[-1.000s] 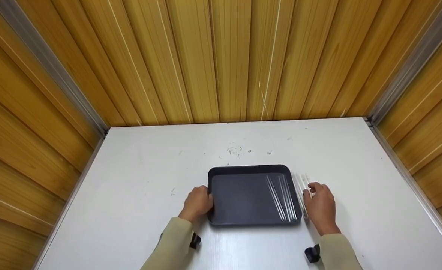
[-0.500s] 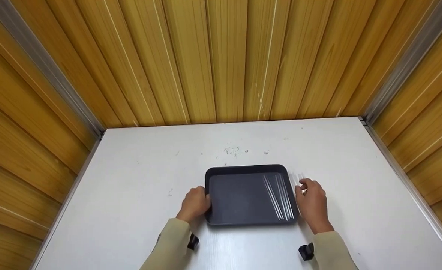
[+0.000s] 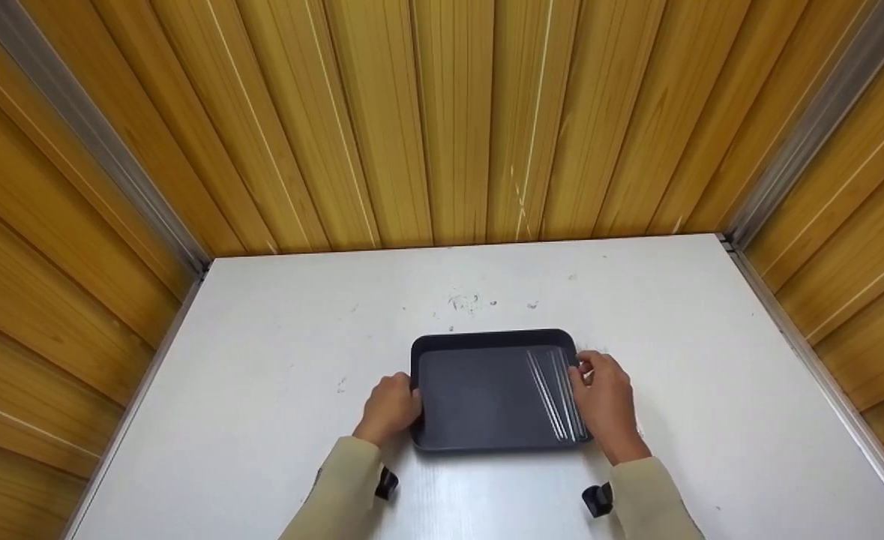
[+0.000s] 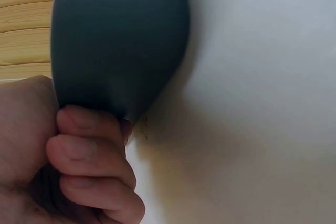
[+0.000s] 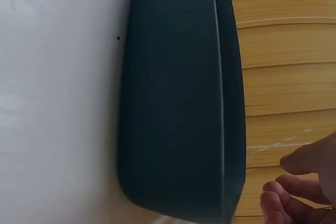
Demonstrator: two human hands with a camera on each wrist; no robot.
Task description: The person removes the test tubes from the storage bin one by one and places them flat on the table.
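Left hand (image 3: 391, 405) is curling its fingers (image 4: 89, 153) round the near left edge of the one dark tray (image 3: 479, 390), gripping it. Right hand (image 3: 603, 401) is hovering over the tray's right rim, fingers loosely bent, holding nothing. Several clear thin sticks (image 3: 554, 394), too faint to count, are lying inside. The tray is sitting mid-counter (image 3: 277, 360), with wooden walls (image 3: 449, 120) closing in on three sides.

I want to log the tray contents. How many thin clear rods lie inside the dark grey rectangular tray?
About 3 thin clear rods show, side by side along the right part of the dark grey rectangular tray. They overlap, so the count is uncertain. The right hand may hide more.
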